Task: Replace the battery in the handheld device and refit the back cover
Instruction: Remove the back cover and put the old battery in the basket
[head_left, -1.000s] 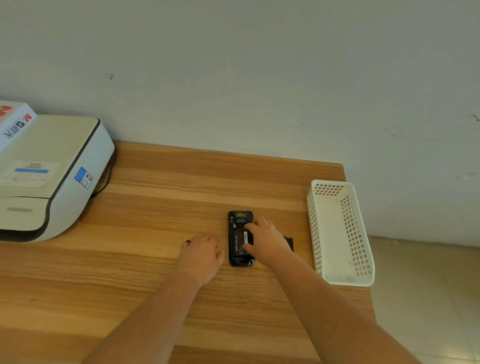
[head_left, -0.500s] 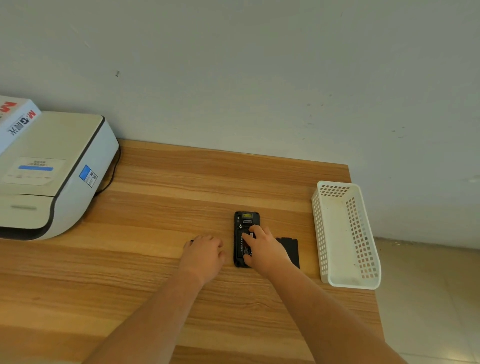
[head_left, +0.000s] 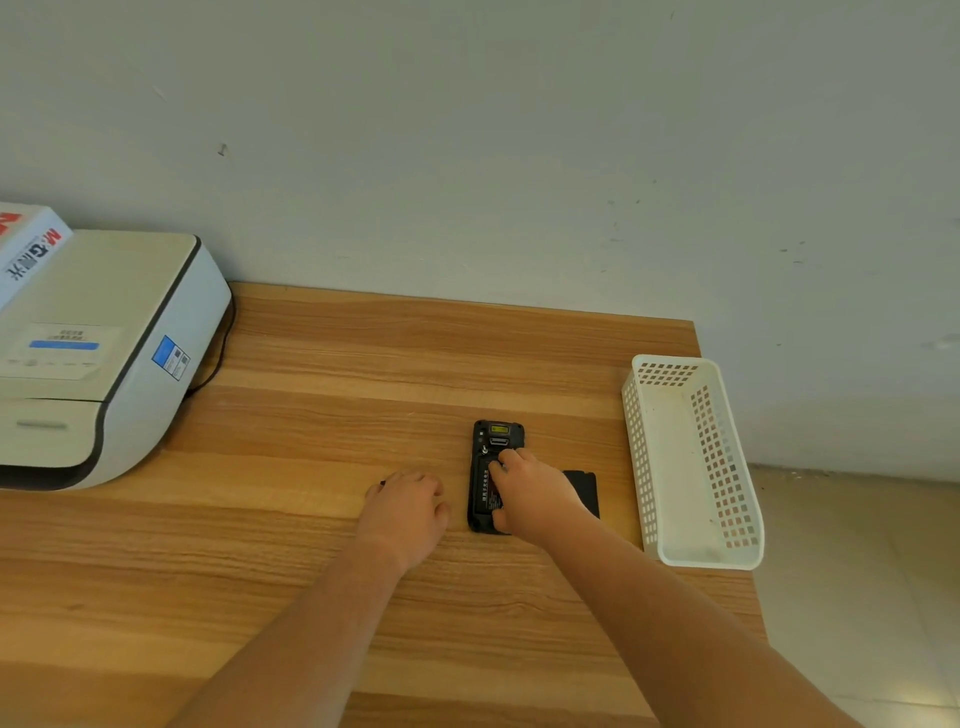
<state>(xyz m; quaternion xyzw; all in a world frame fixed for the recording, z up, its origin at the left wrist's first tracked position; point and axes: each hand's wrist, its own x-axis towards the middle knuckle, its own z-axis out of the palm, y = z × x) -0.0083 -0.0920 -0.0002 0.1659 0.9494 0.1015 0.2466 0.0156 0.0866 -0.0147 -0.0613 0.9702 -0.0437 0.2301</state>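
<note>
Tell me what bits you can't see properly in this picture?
- Head view: the right hand covers much of the handheld device, so the battery's seating is hidden.
- The back cover is partly behind that hand.
- The left hand hides something small and dark.
- The printer is cut off at the left edge.

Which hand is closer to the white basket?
Right. The right hand rests on the black device, a short way from the basket; the left hand lies on the table beyond the device, farther away.
</note>
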